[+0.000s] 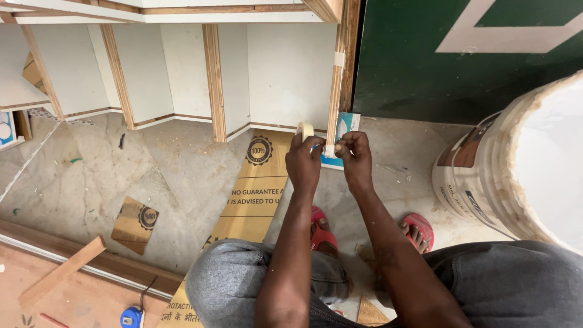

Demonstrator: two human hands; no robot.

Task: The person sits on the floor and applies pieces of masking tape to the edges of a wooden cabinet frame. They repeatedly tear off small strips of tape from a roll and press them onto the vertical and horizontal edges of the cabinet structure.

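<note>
Head view — both hands press papery masking tape onto plywood edge.

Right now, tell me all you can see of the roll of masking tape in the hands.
The masking tape roll is a slim cream-coloured ring, paper-like, held on edge above the left hand, whose fingers grip it from below. Only its upper arc shows. A short strip seems to run from it to the lower end of the upright wooden panel edge, where the right hand pinches it. How much tape remains cannot be told.
</note>
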